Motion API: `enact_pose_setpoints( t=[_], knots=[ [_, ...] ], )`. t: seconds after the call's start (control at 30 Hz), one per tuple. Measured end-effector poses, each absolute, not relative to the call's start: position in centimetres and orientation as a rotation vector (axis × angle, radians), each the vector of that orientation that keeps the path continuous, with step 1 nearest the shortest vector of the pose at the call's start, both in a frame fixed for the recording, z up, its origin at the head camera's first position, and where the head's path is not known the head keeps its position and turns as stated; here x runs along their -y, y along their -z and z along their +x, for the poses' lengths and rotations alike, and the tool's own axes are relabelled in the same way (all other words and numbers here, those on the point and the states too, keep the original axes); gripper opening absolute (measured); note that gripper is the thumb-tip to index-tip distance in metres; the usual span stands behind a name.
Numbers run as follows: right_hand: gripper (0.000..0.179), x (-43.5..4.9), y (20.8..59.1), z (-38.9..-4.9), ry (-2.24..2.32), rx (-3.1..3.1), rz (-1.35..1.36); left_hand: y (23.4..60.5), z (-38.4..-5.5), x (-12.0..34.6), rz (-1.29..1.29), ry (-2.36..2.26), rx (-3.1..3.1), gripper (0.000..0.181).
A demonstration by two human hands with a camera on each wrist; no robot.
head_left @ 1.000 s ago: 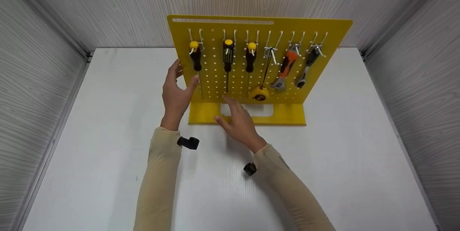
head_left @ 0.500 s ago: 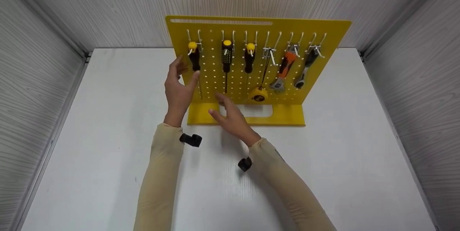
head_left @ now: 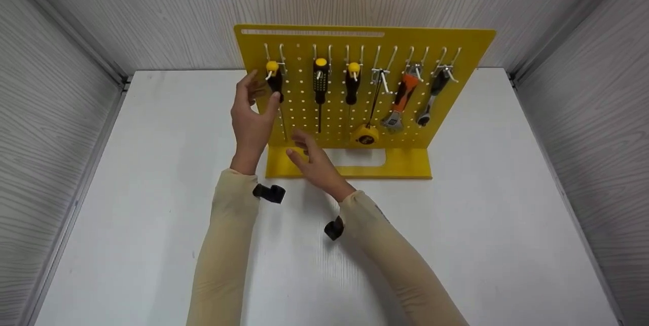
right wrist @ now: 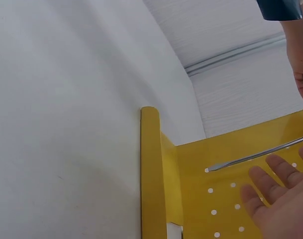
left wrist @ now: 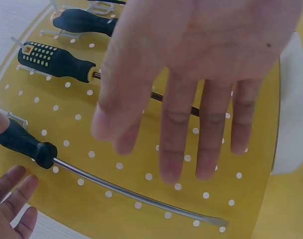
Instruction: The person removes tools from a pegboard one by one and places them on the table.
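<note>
A flat-blade screwdriver with a dark handle and yellow end hangs at the far left of a yellow pegboard. My left hand stands around its handle, thumb to the right and fingers spread by the board's left edge. In the left wrist view the left fingers are apart from the handle; whether the thumb touches it, I cannot tell. Lower down, my right hand is near the blade's tip with fingers loosely extended, holding nothing. The right wrist view has the right hand beside the steel blade.
Rightward along the hooks hang a checkered-handle screwdriver, another screwdriver, a yellow tape measure, an orange-handled adjustable wrench and a ratchet wrench. The board's base stands on a white table.
My right hand has moved left along the board's bottom toward the leftmost screwdriver's tip. The left hand has risen slightly beside the handle. The tools still hang on their hooks.
</note>
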State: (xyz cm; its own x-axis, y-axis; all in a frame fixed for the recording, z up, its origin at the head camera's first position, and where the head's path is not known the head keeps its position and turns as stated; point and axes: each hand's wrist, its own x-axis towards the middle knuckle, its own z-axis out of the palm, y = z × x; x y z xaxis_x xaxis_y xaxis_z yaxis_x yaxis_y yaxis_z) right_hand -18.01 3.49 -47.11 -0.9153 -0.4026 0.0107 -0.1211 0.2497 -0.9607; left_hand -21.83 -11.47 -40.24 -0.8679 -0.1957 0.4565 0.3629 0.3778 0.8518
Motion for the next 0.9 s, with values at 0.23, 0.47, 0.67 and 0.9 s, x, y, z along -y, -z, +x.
enact_pose_setpoints(
  t=[0.23, 0.47, 0.67, 0.9],
  knots=[
    [0.058, -2.6, 47.2, -18.4, 1.733, -2.299, -0.388, 40.3, -21.8, 11.2, -0.126, 1.513, 2.125, 0.056],
    [0.061, -2.6, 47.0, -19.2, 1.695, -2.295, -0.354, 40.1, -22.3, 11.0, -0.155, 1.475, 2.101, 0.053],
    [0.06, -2.6, 46.6, -19.7, 1.694, -2.298, -0.339, 40.1, -22.6, 10.7, -0.164, 1.421, 2.122, 0.051],
    [0.059, -2.5, 46.2, -20.3, 1.676, -2.273, -0.315, 40.4, -22.7, 10.6, -0.16, 1.45, 2.138, 0.05]
  ],
)
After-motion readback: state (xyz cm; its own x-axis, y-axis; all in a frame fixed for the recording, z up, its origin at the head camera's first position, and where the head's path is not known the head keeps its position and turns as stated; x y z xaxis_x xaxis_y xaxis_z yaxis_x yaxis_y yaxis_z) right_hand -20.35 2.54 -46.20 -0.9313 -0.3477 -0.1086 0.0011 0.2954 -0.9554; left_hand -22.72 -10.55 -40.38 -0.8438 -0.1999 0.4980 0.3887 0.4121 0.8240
